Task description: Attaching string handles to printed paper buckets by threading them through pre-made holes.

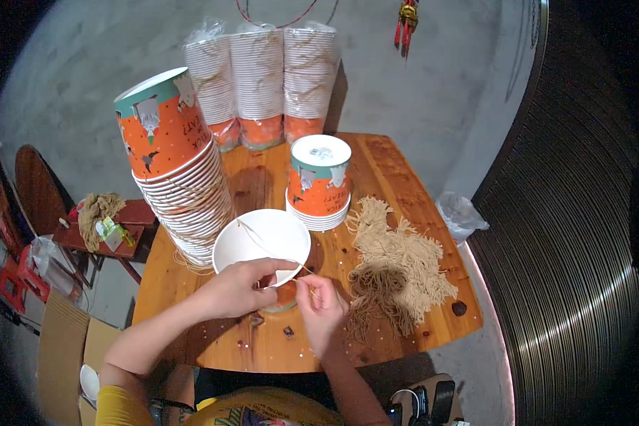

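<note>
A paper bucket (252,238) with a white inside and an orange outer wall is tilted with its mouth toward me near the table's front. A thin tan cord (255,238) runs from the far side of its rim across the mouth to the near rim. My left hand (243,287) is closed on the near rim, forefinger stretched along it by the cord. Just right of the rim, my right hand (321,305) pinches the cord's end between thumb and fingers. The bucket's lower part is mostly hidden behind my hands.
Left stands a tall leaning stack of corded orange buckets (181,192); a shorter upturned stack (319,184) is behind. Three wrapped stacks (260,78) rise at the back. Light cords (401,259) and darker brown cords (379,298) lie right on the wooden table (270,348).
</note>
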Action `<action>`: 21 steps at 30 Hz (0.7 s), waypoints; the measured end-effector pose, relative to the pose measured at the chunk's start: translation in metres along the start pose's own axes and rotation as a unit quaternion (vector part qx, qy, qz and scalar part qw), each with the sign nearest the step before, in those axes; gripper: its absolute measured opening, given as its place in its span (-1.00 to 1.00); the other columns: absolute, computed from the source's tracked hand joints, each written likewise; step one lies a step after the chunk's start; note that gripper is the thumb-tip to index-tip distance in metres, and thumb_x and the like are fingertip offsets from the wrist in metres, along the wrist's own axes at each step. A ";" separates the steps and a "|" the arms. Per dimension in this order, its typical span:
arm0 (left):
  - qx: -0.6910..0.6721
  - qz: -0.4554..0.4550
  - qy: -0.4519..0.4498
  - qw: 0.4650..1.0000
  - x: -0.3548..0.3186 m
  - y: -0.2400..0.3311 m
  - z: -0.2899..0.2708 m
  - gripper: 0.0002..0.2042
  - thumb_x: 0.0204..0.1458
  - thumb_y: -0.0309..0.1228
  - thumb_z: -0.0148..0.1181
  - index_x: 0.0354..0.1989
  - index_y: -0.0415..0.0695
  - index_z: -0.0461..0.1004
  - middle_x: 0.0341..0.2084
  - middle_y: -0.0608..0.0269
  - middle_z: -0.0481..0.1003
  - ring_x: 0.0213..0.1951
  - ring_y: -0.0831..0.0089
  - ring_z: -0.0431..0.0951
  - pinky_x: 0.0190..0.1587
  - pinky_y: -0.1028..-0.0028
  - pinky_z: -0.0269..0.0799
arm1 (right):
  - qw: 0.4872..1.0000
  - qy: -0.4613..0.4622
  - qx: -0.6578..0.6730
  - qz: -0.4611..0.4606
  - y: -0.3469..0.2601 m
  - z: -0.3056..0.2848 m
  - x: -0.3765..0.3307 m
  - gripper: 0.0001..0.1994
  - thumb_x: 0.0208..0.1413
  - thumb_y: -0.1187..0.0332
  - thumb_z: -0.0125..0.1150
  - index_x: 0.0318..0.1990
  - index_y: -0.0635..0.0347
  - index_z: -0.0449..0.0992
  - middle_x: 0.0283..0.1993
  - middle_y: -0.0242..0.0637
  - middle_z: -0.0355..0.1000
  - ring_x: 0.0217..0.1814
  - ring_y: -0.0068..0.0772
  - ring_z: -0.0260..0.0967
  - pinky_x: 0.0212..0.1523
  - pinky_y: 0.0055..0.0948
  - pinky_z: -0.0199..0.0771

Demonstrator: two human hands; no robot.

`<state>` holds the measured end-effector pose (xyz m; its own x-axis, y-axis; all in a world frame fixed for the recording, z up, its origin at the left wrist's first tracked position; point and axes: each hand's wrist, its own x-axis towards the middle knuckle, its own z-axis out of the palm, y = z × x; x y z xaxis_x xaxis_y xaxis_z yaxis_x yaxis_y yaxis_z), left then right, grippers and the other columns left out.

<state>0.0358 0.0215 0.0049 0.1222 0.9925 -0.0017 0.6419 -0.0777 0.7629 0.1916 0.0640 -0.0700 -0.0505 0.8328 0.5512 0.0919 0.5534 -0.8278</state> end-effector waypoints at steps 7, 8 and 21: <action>0.007 0.005 0.004 1.000 0.003 -0.001 0.002 -0.53 -0.08 -0.48 0.08 0.11 -0.07 0.37 -0.53 0.27 0.40 -0.46 0.50 0.41 -0.33 0.49 0.38 | 1.000 0.014 -0.015 -0.020 0.009 0.004 -0.001 -0.90 -0.03 0.53 0.27 -0.36 0.23 0.47 -0.60 -0.46 0.27 -0.64 -0.71 0.04 -0.63 -0.60 0.09; 0.007 0.005 0.004 1.000 0.003 0.000 0.002 -0.53 -0.08 -0.48 0.08 0.11 -0.07 0.37 -0.53 0.27 0.40 -0.46 0.50 0.41 -0.33 0.49 0.38 | 1.000 0.014 -0.015 -0.018 0.008 0.004 -0.001 -0.90 -0.03 0.52 0.27 -0.36 0.22 0.47 -0.60 -0.45 0.27 -0.64 -0.70 0.04 -0.63 -0.60 0.09; -0.016 0.024 -0.029 0.999 0.018 -0.011 0.005 -0.65 0.16 -0.31 -0.03 0.08 -0.18 0.36 -0.36 0.13 0.50 -0.29 0.43 0.48 -0.18 0.47 0.37 | 0.998 0.036 -0.046 -0.036 0.014 0.005 -0.004 -0.91 -0.03 0.50 0.26 -0.36 0.22 0.46 -0.55 -0.32 0.36 -0.61 -0.48 0.22 -0.53 -0.46 0.28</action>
<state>0.0352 0.0395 -0.0066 0.1963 0.9805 -0.0024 0.6101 -0.1202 0.7831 0.1882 0.0685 -0.0838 0.0113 0.7861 0.6180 0.1822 0.6061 -0.7742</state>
